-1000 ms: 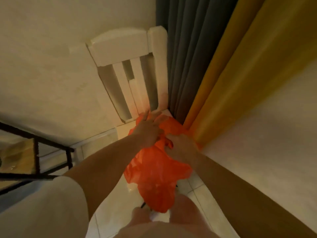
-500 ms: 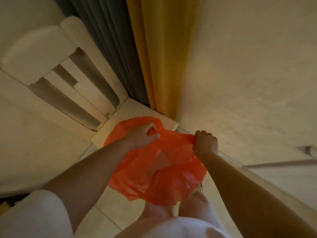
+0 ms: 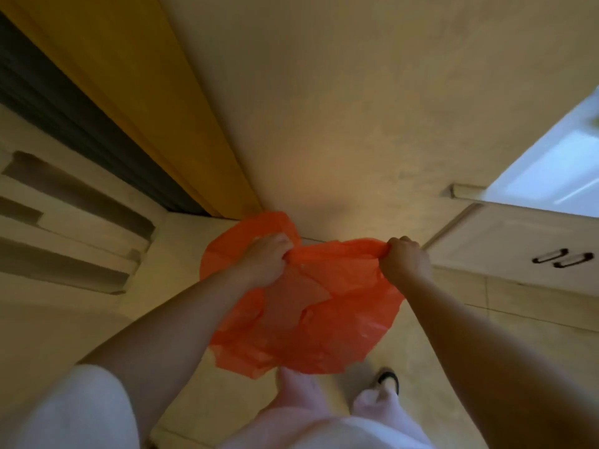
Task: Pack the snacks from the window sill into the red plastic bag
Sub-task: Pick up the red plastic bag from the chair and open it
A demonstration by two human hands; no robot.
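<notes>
The red plastic bag (image 3: pixel 324 319) hangs in front of me above the floor, stretched between both hands. My left hand (image 3: pixel 265 260) grips its left upper edge with curled fingers. My right hand (image 3: pixel 406 260) is a fist around the bag's right upper edge, pulling it taut. The bag droops below my hands, crumpled and thin. No snacks and no window sill show in this view.
A white wooden chair (image 3: pixel 74 241) stands at the left against the wall. A yellow curtain (image 3: pixel 168 102) and a dark grey curtain (image 3: pixel 81 131) hang behind it. A cream cabinet with black handles (image 3: pixel 564 259) is at the right, with a bright pane (image 3: pixel 557 170) above it. My legs and a foot (image 3: pixel 387 382) are below.
The view has swung to the right, away from the chair, bringing the cabinet into sight. Both hands have lifted the bag off the chair seat and spread apart, stretching its top edge.
</notes>
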